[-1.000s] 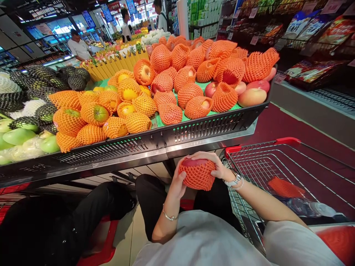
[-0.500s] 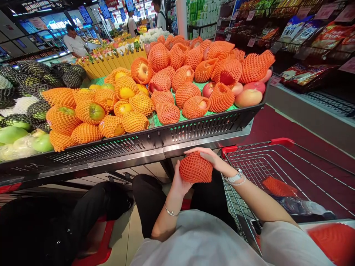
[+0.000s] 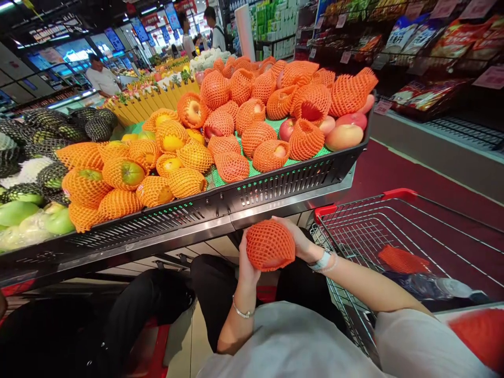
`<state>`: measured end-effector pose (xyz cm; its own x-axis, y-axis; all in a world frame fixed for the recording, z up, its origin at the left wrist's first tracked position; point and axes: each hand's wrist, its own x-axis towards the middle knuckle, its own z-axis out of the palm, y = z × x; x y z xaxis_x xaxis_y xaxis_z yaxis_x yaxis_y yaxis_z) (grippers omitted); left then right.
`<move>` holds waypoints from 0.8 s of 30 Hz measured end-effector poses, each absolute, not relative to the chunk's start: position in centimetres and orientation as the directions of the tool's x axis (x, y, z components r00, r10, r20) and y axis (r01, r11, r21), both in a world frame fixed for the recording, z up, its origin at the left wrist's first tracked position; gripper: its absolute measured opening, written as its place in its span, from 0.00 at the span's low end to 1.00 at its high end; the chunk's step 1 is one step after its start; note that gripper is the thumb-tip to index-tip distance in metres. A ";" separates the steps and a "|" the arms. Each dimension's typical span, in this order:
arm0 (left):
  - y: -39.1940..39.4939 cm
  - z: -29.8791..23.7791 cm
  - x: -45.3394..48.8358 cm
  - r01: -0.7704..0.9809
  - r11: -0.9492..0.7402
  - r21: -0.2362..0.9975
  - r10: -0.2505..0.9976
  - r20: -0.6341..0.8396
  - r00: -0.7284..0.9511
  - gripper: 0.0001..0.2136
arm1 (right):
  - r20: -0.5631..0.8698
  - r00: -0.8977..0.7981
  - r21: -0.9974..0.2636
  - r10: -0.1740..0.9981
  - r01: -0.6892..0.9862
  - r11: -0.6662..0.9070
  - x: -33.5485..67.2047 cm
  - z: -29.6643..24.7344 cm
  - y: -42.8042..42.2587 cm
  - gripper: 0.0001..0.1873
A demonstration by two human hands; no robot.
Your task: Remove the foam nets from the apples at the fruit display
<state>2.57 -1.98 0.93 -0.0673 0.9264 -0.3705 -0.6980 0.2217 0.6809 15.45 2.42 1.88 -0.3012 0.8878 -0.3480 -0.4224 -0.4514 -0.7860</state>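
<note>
Between my two hands, in front of my body, is a large round fruit in an orange-red foam net sleeve (image 3: 271, 244); the net hides what kind of fruit it is. My left hand (image 3: 248, 265) cups its left side and underside, with the fingers mostly behind it. Around the far right side curls my right hand (image 3: 298, 239), its fingertips also partly hidden. Just beyond my hands stands a black slatted bin (image 3: 287, 184) with similar fruit (image 3: 271, 155) in orange-red nets and several bare red-yellow fruits (image 3: 344, 136).
Orange fruits in yellow-orange nets (image 3: 155, 191) and dark-netted fruits (image 3: 53, 131) fill the left of the display. At my right is a wire shopping cart (image 3: 354, 223) with an orange net (image 3: 403, 258) and a plastic bottle (image 3: 452, 287). Another person's dark-clothed leg (image 3: 153, 299) is at my left.
The netted fruit has turned in my hands and sits slightly lower and further left. Both hands have shifted with it. The camera view has also shifted a little.
</note>
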 end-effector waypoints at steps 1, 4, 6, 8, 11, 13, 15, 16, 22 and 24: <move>-2.2 1.0 2.9 -0.740 0.231 0.632 0.899 -0.429 -0.087 0.15 | -0.346 -0.291 -0.797 0.892 -0.410 -0.443 15.5 1.8 2.5 0.21; -2.3 1.0 3.8 -0.825 0.215 0.523 0.846 -0.522 -0.111 0.11 | -0.350 -0.292 -0.822 0.890 -0.360 -0.441 15.9 1.2 3.2 0.21; -1.9 0.8 4.3 -0.853 0.226 0.471 0.820 -0.564 -0.094 0.13 | -0.353 -0.313 -0.845 0.882 -0.298 -0.444 16.4 0.7 4.0 0.23; -1.5 0.5 4.6 -0.868 0.271 0.417 0.800 -0.599 -0.038 0.16 | -0.352 -0.329 -0.875 0.876 -0.219 -0.433 17.1 0.2 4.9 0.24; -0.9 0.0 4.7 -0.875 0.322 0.360 0.792 -0.610 0.040 0.18 | -0.317 -0.295 -0.926 0.901 -0.110 -0.362 18.3 0.1 5.7 0.23; -0.9 -0.1 4.7 -0.868 0.328 0.372 0.794 -0.607 0.040 0.17 | -0.269 -0.266 -0.953 0.926 -0.068 -0.296 18.7 0.6 5.6 0.21; -1.0 0.0 4.7 -0.857 0.322 0.403 0.795 -0.607 0.013 0.16 | -0.197 -0.318 -0.974 0.927 -0.045 -0.222 18.7 1.5 5.1 0.19; -1.1 0.0 4.6 -0.854 0.317 0.412 0.794 -0.608 0.001 0.15 | -0.165 -0.365 -0.981 0.916 -0.034 -0.190 18.5 1.9 4.7 0.20; -1.5 -1.0 4.7 -0.879 0.289 0.380 0.777 -0.629 -0.016 0.14 | -0.213 -0.512 -0.957 0.832 -0.061 -0.283 17.4 1.9 4.1 0.23; -1.5 -1.9 4.8 -0.879 0.296 0.375 0.766 -0.642 -0.016 0.13 | -0.233 -0.523 -0.952 0.820 -0.048 -0.302 17.5 1.0 4.7 0.25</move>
<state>4.84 -1.55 -1.88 -0.0161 0.7662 -0.6424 -0.8786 0.2958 0.3749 17.51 4.66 0.99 -0.5227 0.8200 -0.2333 -0.0483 -0.3017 -0.9522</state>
